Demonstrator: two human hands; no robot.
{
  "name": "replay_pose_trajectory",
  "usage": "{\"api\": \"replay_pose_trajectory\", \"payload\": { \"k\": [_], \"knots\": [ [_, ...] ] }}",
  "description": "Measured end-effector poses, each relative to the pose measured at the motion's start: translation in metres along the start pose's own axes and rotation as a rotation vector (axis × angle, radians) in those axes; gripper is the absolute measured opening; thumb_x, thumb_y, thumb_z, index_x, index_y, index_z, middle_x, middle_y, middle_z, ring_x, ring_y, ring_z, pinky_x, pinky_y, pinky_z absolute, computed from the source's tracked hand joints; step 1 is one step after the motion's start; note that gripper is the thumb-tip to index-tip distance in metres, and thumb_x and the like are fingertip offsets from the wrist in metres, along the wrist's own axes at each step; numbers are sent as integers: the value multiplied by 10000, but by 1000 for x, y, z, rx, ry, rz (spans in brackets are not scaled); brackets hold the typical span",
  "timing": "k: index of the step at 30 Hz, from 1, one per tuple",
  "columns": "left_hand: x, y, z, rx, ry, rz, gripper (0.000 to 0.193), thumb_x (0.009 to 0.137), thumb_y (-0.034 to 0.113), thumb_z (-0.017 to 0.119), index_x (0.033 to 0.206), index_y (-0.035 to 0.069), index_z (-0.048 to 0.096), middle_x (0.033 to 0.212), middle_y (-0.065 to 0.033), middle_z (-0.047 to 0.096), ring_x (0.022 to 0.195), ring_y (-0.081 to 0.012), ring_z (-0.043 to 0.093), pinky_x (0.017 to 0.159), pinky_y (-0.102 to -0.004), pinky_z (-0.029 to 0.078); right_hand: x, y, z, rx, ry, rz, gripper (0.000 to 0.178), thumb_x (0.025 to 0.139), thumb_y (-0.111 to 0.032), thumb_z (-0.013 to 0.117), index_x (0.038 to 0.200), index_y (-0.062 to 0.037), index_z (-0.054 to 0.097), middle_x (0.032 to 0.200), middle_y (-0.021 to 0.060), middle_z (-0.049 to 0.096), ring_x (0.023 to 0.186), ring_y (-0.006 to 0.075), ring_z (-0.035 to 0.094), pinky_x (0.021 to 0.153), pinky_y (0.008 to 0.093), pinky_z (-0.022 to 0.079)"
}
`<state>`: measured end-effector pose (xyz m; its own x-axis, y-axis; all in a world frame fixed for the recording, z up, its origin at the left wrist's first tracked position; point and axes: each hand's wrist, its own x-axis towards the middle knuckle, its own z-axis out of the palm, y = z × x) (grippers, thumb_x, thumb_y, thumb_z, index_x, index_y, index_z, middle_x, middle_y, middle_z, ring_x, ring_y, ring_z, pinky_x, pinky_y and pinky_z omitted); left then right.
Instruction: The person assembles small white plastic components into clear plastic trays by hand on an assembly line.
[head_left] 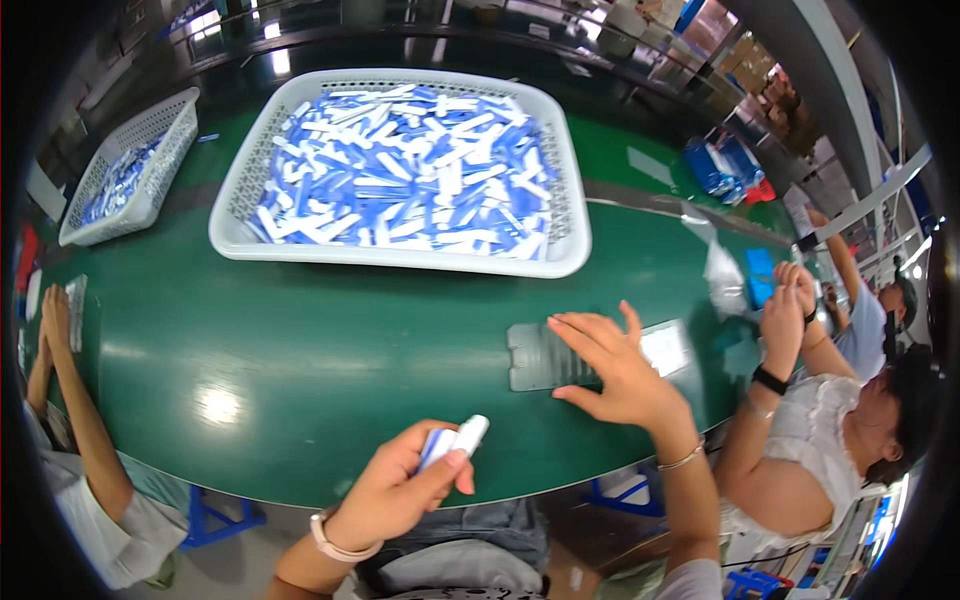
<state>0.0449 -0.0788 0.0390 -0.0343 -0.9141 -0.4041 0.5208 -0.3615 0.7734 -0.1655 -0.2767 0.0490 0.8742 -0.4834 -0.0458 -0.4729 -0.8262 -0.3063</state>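
My left hand [392, 490] is closed around a few small white-and-blue plastic sticks [470, 432], held just above the table's near edge with the thumb across them. My right hand [630, 380] has its fingers spread over a clear ridged plastic tray [530, 360] lying on the green table. Its fingertips and thumb reach the tray's edges, and the palm hides part of it. Whether the fingers press on the tray or hover slightly I cannot tell. Beyond both hands stands a large white basket [400, 258] heaped with similar white and blue sticks.
A smaller white basket [165, 165] of sticks stands at the far left. To the right of my hand lies a white sheet [665, 347]. Co-workers sit on both sides, one with hands near a blue packet [760, 272]. A blue bin [722, 165] is at the far right.
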Motion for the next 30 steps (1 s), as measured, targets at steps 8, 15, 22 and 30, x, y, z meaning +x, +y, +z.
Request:
{"api": "replay_pose_trajectory", "payload": {
  "k": [8,15,22,30],
  "knots": [
    [-4,17,-27,334,28,103,107,887,87,633,940,18,571,719,-38,645,656,-57,598,537,-193,430,15,-58,2,73,44,-12,668,665,-353,781,1250,-118,562,1251,67,540,1123,233,508,1035,534,203],
    [1,33,-32,611,59,475,131,862,82,661,963,9,621,775,-72,658,592,-115,566,534,-240,447,28,-111,34,795,369,3,303,638,-76,818,918,-57,704,833,47,668,672,176,604,591,268,452],
    [-5,28,-32,540,102,351,114,871,51,633,961,-14,607,785,-109,654,675,-144,653,585,-229,485,1,-101,21,398,699,-305,223,689,-44,751,900,-82,693,891,37,692,636,154,605,547,256,398],
    [10,16,-8,511,5,572,152,859,32,630,1002,-17,646,873,-116,648,696,-164,611,597,-256,478,-13,-89,14,667,519,-267,198,681,-47,740,871,-36,684,873,83,693,626,184,615,561,283,436]
  ]
}}
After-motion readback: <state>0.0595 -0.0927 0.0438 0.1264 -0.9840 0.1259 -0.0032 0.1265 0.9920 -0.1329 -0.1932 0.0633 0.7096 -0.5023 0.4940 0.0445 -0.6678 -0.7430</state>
